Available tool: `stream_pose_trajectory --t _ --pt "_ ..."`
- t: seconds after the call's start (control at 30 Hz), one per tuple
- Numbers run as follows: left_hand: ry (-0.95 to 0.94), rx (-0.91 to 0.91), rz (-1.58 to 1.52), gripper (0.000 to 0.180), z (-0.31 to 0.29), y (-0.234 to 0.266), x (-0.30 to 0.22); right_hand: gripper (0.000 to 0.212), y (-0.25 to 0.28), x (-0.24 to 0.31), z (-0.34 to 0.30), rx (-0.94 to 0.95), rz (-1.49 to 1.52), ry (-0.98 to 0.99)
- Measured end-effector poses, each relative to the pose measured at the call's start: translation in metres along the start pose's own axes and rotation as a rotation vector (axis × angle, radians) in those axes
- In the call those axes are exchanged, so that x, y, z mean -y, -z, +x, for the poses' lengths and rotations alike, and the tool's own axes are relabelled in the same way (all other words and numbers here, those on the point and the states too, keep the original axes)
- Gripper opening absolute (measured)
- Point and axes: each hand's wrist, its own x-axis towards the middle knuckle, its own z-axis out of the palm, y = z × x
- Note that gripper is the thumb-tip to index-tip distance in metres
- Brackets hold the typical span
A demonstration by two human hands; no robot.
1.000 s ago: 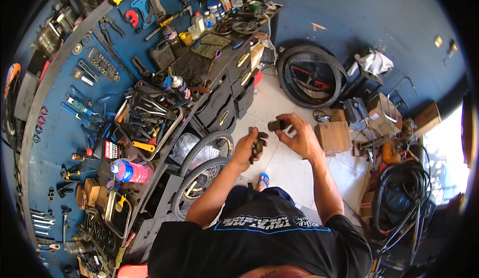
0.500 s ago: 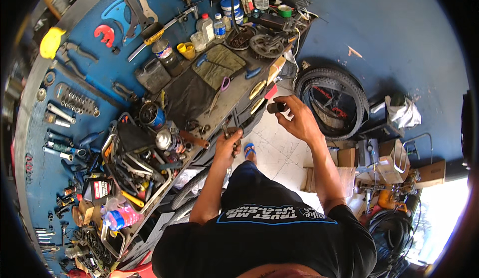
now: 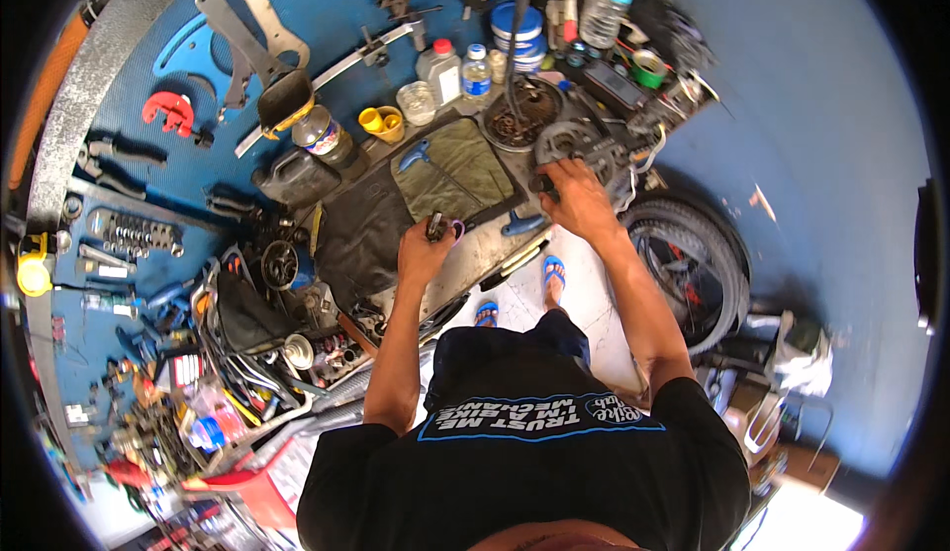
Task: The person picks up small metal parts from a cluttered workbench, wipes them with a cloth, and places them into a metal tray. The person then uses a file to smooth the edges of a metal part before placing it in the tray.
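Dark metal, small and part-hidden: the component (image 3: 436, 227) clamped in the left hand (image 3: 426, 249), held just above the near edge of the bench (image 3: 485, 249), beside the olive cloth (image 3: 457, 170). The right hand (image 3: 579, 200), farther right, is closed over a dark handle-like piece (image 3: 542, 184) at the toothed grey sprocket (image 3: 579, 145); what that piece is cannot be told. Beyond lie a round tray of rusty parts (image 3: 520, 116), bottles (image 3: 477, 71) and a yellow cup (image 3: 381, 122); a tyre (image 3: 683, 254) stands on the floor at right. Judged best practice: keep the left grip firm and low over the bench, so anything dropped lands on it, and steady the sprocket before applying force
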Motion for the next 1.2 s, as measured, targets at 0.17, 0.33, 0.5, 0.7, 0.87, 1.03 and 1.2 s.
stream_pose_trajectory --t 0.17,0.33,0.5,0.7,0.87,1.03,1.2 --pt "0.143 -0.254 0.067 0.036 -0.016 -0.024 -0.003 0.043 -0.048 -0.033 0.071 0.211 -0.161 0.213" --pt "0.231 -0.465 -0.02 0.031 -0.047 -0.041 -0.021 0.041 -0.074 -0.052 0.1 0.43 -0.334 0.369" --pt "0.315 -0.492 -0.163 0.028 -0.064 -0.057 -0.013 0.04 -0.091 0.002 0.122 0.329 0.007 0.349" --pt "0.209 -0.406 -0.101 0.025 -0.062 -0.048 -0.031 0.043 -0.174 0.033 0.16 0.526 0.088 0.062" --pt "0.172 -0.376 -0.229 0.023 -0.071 -0.041 -0.012 0.042 -0.172 0.041 0.163 0.65 0.071 0.053" --pt "0.217 -0.259 -0.167 0.021 -0.055 -0.031 -0.031 0.038 -0.187 0.025 0.162 0.594 0.136 0.056" --pt "0.221 -0.293 -0.215 0.019 -0.049 -0.019 -0.034 0.02 -0.099 0.03 0.136 0.51 0.907 -0.158"
